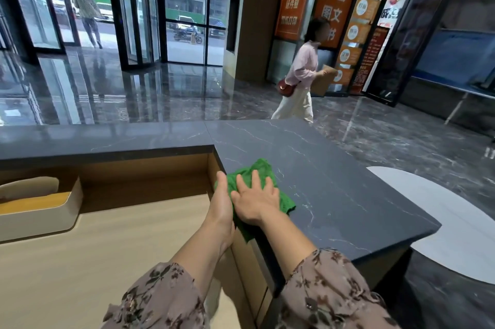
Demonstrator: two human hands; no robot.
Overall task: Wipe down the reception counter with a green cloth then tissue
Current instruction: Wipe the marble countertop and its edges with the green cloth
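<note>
Right hand (255,201), fingers spread flat, presses the green cloth (262,168) on the dark reception counter (321,168); left hand (223,200) grip unclear; firm, overlapping strokes would suit.

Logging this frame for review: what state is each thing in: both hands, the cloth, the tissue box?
Green cloth: crumpled on the counter, one end hanging over its inner edge.
Right hand: flat, fingers spread, pressing the cloth.
Left hand: fingers straight, against the counter's inner edge, touching the cloth.
Tissue box: on the lower desk, tissue sticking out, untouched.
</note>
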